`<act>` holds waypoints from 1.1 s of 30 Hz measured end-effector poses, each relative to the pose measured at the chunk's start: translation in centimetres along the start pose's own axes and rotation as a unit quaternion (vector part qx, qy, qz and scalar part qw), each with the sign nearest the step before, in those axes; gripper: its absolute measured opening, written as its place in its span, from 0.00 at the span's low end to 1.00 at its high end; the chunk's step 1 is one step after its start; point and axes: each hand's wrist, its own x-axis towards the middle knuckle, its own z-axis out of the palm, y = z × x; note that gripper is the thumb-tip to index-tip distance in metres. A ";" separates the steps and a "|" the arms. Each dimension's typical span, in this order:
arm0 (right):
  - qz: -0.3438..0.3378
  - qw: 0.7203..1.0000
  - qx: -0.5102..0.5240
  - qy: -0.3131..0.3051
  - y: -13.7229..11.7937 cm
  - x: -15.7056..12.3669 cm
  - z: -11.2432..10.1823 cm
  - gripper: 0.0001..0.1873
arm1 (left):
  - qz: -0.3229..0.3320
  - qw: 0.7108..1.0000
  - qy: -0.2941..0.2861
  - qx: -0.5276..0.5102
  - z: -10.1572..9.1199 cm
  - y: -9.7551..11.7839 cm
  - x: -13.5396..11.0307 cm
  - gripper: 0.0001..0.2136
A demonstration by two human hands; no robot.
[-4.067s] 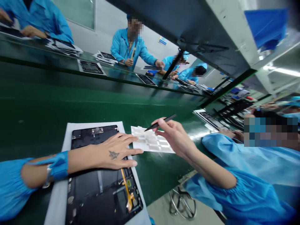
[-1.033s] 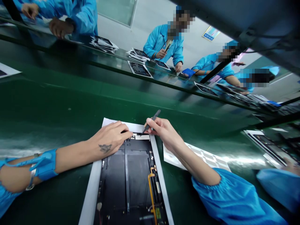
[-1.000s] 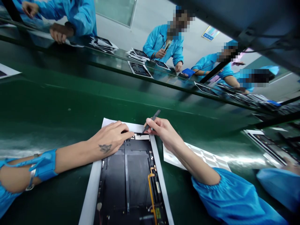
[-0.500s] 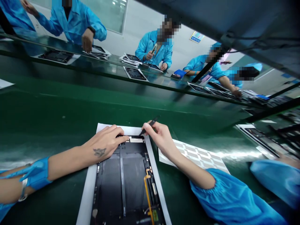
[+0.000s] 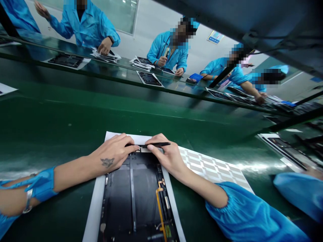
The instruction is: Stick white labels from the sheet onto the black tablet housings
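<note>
L hand (image 5: 114,153) on far L corner of panel (image 5: 121,198); can't tell if fingers pinch. Panel's on paper (image 5: 94,208), near side of table (image 5: 75,114). Pale strip (image 5: 145,150) at its far edge, by black tool (image 5: 160,144) gripped in R hand (image 5: 165,155). Sheet (image 5: 214,168) to R. Tool slip might scratch panel or skew strip.

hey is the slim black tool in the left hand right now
No, the slim black tool is in the right hand, while the left hand rests at the opened black device's far end.
</note>
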 end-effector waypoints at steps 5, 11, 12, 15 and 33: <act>-0.014 1.000 -0.009 0.006 -0.2 -0.3 0.0 0.10 | 0.000 1.000 -0.004 0.004 0.0 0.0 0.0 0.18; -0.027 1.000 -0.010 -0.002 0.0 -0.3 0.1 0.09 | 0.008 1.000 -0.016 0.012 0.2 -0.1 0.2 0.18; -0.030 0.999 -0.004 -0.009 -0.1 -0.3 0.0 0.09 | 0.012 1.000 -0.019 0.009 0.3 -0.2 0.3 0.18; 0.009 0.999 0.029 -0.013 -0.2 -0.5 -0.5 0.11 | 0.019 1.000 -0.022 0.001 0.4 -0.3 0.4 0.17; 0.342 0.899 0.232 0.141 1.4 -1.7 -2.6 0.22 | 0.035 0.997 -0.046 0.058 0.7 -0.4 0.3 0.28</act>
